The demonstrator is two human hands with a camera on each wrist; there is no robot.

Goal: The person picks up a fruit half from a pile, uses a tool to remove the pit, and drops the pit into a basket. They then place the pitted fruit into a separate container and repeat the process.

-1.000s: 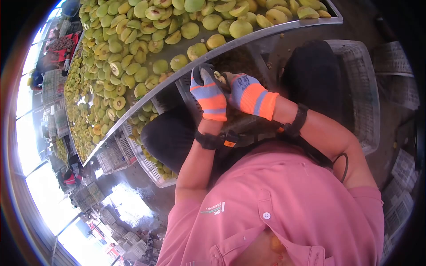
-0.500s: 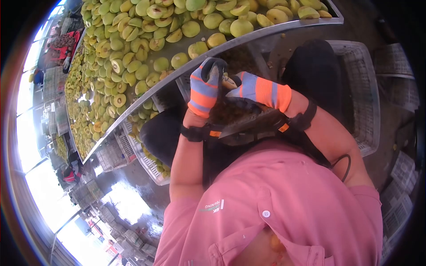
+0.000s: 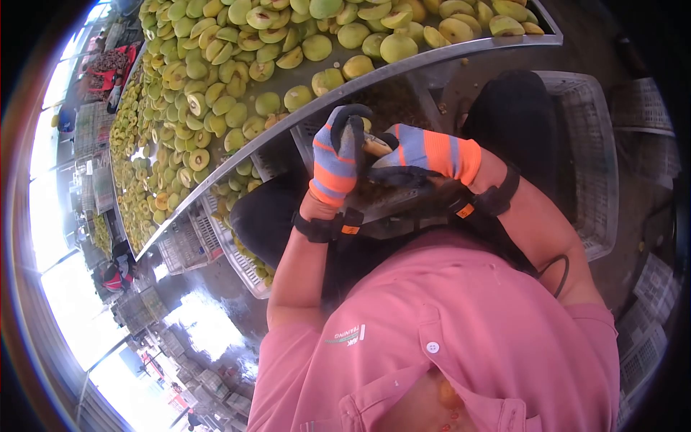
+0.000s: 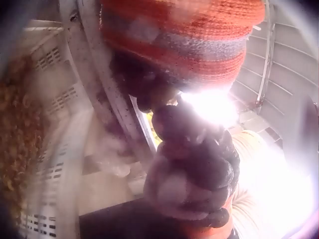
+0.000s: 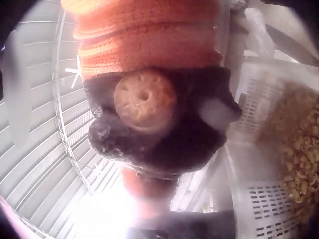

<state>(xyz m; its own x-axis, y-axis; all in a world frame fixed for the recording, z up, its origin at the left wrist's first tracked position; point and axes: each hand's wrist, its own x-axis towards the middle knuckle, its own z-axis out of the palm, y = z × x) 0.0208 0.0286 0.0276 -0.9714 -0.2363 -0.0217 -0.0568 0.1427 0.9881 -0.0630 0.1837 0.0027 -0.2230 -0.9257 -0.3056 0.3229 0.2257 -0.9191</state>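
Both hands wear orange and blue-grey knit gloves with dark coated palms, and they work close together just below the table's metal edge. My left hand (image 3: 337,155) has its fingers curled around a small tan piece of cut fruit (image 3: 376,146), partly hidden between the hands. From the right, my right hand (image 3: 425,155) reaches up to that piece with its fingertips. It grips a wooden-handled tool, whose round handle end (image 5: 144,99) pokes out of the fist in the right wrist view. The tool's working end is hidden. Dark gloved fingers (image 4: 194,164) bunch together in the left wrist view.
A metal-rimmed table (image 3: 446,50) carries a heap of green-yellow stone fruit (image 3: 237,72), many cut in half. White plastic crates stand around the knees, one (image 3: 604,180) at the right. Another crate (image 5: 264,204) holds small brown-yellow pieces. Other people work at far left.
My right hand has moved right and turned, so the tan piece shows between the hands. The left hand moved slightly down, then up again, still holding the fruit.
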